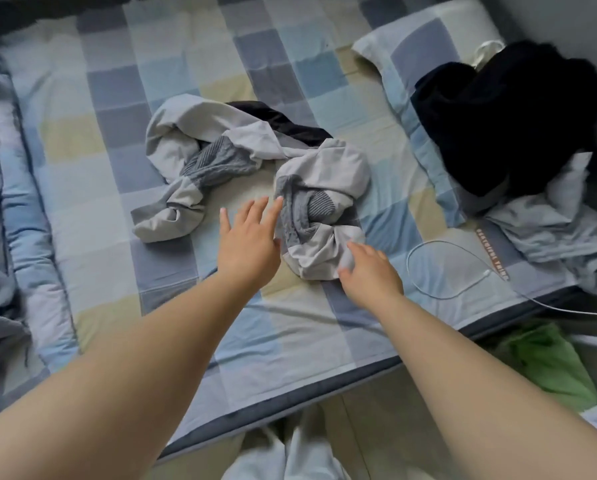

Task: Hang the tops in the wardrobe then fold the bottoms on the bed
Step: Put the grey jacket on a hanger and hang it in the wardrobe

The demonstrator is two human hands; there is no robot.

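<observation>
A crumpled light grey garment (pixel 325 168) with darker grey ribbed cuffs lies in a heap in the middle of the checked bed (pixel 99 140). A black piece of cloth (pixel 283 123) pokes out behind it. My left hand (pixel 250 237) hovers with fingers spread beside the heap's left edge, fingertips at the ribbed cuff. My right hand (pixel 370 271) rests on the near corner of the heap, fingers touching the fabric without a clear grip. A pile of black clothing (pixel 508 116) sits on the pillow at the right.
A white cable (pixel 439 268) loops on the bed right of my right hand. A checked pillow (pixel 422 50) and a pale blue garment (pixel 560 233) lie at the right. A folded quilt (pixel 16 202) lines the left side. Green fabric (pixel 546 362) lies below the bed edge.
</observation>
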